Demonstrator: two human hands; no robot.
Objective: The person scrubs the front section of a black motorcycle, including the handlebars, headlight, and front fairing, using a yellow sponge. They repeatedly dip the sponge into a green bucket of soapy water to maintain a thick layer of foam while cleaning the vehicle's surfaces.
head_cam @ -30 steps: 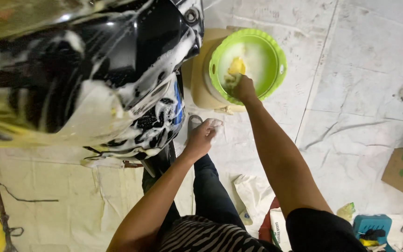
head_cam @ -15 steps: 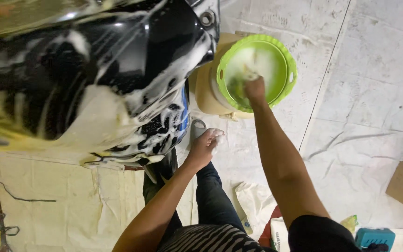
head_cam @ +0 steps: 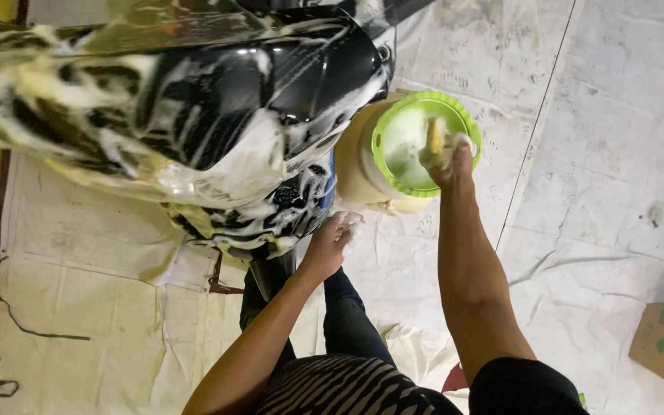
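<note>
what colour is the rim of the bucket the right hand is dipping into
Bright green rim on a tan bucket, seen in the head view.

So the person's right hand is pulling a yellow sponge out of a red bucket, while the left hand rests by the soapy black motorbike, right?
Not quite: the bucket has a green rim, not red, as the head view shows. The rest holds: the right hand grips a yellow sponge over it, and the left hand is by the soapy black motorbike.
</note>
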